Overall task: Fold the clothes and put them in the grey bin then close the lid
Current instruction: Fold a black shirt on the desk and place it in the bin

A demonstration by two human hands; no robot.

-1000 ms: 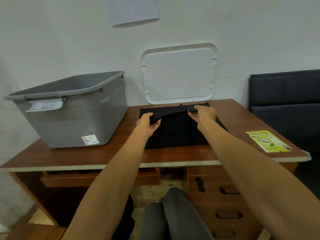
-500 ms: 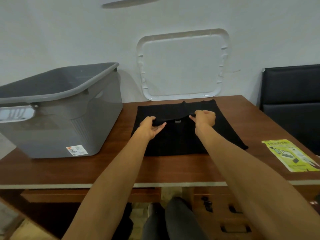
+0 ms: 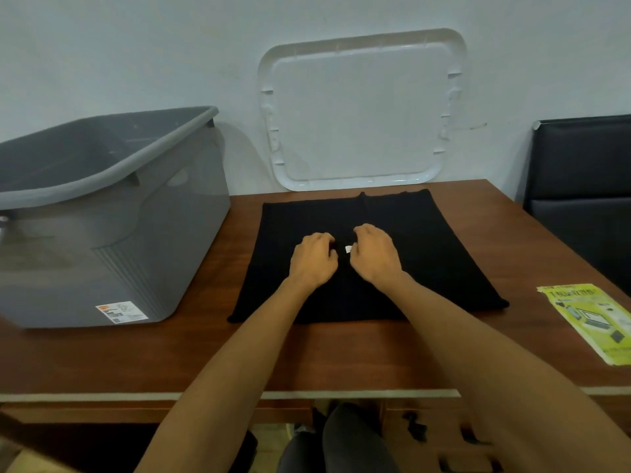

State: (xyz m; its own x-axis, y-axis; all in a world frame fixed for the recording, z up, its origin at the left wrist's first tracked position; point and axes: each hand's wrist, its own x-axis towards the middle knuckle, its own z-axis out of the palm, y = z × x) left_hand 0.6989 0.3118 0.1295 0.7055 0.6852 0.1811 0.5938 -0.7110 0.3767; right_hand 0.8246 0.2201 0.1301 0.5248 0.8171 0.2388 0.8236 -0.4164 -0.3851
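A black garment (image 3: 426,254) lies spread flat on the wooden desk (image 3: 205,353), in the middle. My left hand (image 3: 312,259) and my right hand (image 3: 374,256) sit side by side on its centre, fingers curled, pinching the cloth around a small white tag (image 3: 348,249). The grey bin (image 3: 112,216) stands open at the left of the desk. Its white lid (image 3: 362,110) leans upright against the wall behind the garment.
A yellow-green leaflet (image 3: 590,319) lies near the desk's right edge. A black chair (image 3: 580,186) stands to the right of the desk. Drawers sit under the desktop, and my knees show below its front edge.
My hands have brought the garment's far edge toward me and down onto the cloth, and moved closer together at its centre. The camera has tilted down and nearer.
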